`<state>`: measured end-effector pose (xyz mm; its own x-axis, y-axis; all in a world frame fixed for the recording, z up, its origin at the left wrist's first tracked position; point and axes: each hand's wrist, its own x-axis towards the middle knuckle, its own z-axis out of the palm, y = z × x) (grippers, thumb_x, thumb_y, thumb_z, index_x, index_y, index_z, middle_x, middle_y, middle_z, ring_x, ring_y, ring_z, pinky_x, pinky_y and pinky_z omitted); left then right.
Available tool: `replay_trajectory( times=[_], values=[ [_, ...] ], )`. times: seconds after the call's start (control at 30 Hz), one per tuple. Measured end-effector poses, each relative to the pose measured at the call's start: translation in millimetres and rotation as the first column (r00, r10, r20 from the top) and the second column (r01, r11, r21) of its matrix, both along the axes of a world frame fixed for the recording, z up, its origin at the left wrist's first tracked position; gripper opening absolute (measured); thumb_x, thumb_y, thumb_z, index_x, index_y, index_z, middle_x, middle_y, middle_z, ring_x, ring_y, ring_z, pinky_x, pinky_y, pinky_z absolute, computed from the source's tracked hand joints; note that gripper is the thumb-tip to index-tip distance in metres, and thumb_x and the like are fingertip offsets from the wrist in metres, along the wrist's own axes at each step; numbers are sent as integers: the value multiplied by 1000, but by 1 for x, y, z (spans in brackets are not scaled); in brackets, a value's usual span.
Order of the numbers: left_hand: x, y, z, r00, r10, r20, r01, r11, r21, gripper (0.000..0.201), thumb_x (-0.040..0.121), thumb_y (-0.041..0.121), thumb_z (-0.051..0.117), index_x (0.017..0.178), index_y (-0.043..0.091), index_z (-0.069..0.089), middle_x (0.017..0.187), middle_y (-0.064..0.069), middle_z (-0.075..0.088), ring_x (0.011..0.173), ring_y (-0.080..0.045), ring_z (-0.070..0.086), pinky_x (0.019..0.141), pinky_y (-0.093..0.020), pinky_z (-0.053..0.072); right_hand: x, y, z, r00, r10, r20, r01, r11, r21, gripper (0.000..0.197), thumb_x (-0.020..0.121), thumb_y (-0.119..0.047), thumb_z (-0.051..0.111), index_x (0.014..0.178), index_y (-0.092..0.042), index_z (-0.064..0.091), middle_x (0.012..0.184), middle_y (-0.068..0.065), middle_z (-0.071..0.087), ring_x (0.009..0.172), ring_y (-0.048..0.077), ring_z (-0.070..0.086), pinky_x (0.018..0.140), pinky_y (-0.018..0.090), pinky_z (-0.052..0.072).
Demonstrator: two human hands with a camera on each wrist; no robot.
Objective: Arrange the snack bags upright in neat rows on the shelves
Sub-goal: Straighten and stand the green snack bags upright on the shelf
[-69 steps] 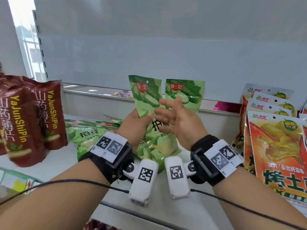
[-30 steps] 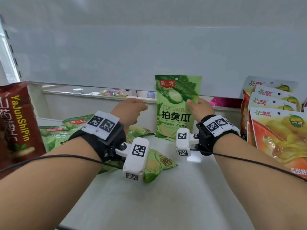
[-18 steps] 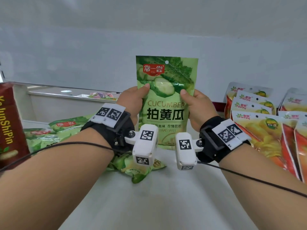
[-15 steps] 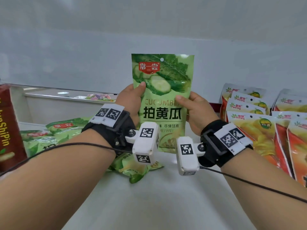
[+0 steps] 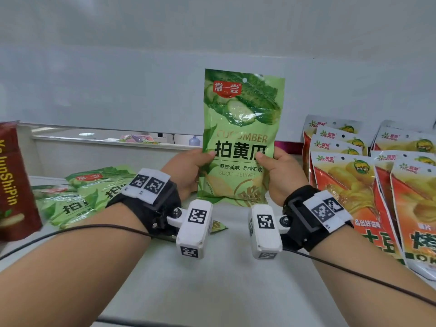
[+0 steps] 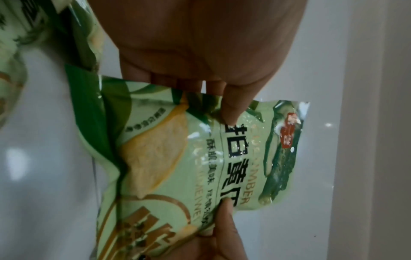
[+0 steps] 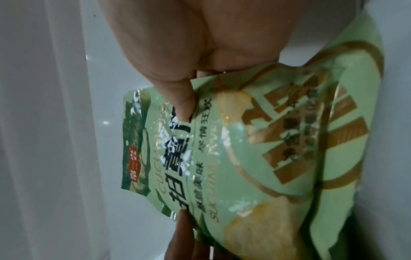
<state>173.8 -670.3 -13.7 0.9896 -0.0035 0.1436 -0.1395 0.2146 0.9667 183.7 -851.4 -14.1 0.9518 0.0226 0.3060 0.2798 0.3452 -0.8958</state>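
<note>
A green cucumber snack bag (image 5: 239, 128) stands upright above the white shelf (image 5: 212, 291), facing me. My left hand (image 5: 188, 171) pinches its left edge with the thumb on the front, and my right hand (image 5: 278, 171) pinches its right edge the same way. The left wrist view shows the cucumber bag (image 6: 200, 167) held between a thumb and fingers from both sides; the right wrist view shows the same bag (image 7: 244, 158) with a thumb pressed on its front. Whether the bag's bottom touches the shelf is hidden behind my wrists.
Several more green cucumber bags (image 5: 89, 197) lie flat in a heap at the left. A dark red bag (image 5: 14, 185) stands at the far left edge. Orange potato snack bags (image 5: 349, 185) stand in rows at the right. The shelf's white back wall (image 5: 118, 79) is close behind.
Both hands took hold of one green bag, lifted it from the back of the shelf and brought it nearer; over the last half second they slid lower on its sides.
</note>
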Motion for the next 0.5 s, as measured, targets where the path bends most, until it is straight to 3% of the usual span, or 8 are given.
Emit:
replay_trajectory(
  times=[0.1,0.2,0.33,0.43,0.5],
  values=[
    [-2,4,-3,999,36,12,-36,998,-43,19,95,13,52,106,7,65,101,-16,73,93,-31,69,79,-48,57,-2,2,-9,999,28,-25,-28,1000,-10,19,89,-8,57,108,-6,62,94,8,71,80,21,67,69,35,57],
    [-2,11,-6,992,124,33,-121,989,-86,18,95,16,53,108,8,65,89,-10,75,80,-26,72,67,-42,58,-3,1,-22,990,88,-111,-103,985,-138,25,81,-13,66,106,-16,60,83,-2,72,73,16,65,65,29,52],
    [1,19,-9,969,244,31,-236,958,-165,14,96,17,53,104,12,64,79,-5,74,64,-18,71,54,-32,56,-4,6,-39,962,170,-215,-222,944,-244,41,75,-5,72,109,-17,55,76,0,72,63,17,66,59,26,50],
    [-1,18,-11,960,278,39,-267,946,-183,16,96,19,53,103,10,64,77,-5,74,63,-18,71,53,-30,56,-3,15,-41,970,153,-189,-193,957,-215,36,75,2,70,104,-14,55,67,0,71,55,15,66,52,23,52],
    [-2,17,-12,962,271,37,-257,943,-209,15,97,19,53,96,10,65,75,-6,75,63,-21,72,51,-32,56,-4,20,-40,973,168,-157,-192,969,-156,34,76,9,67,97,-15,54,72,3,70,57,16,67,53,24,54]
  ],
)
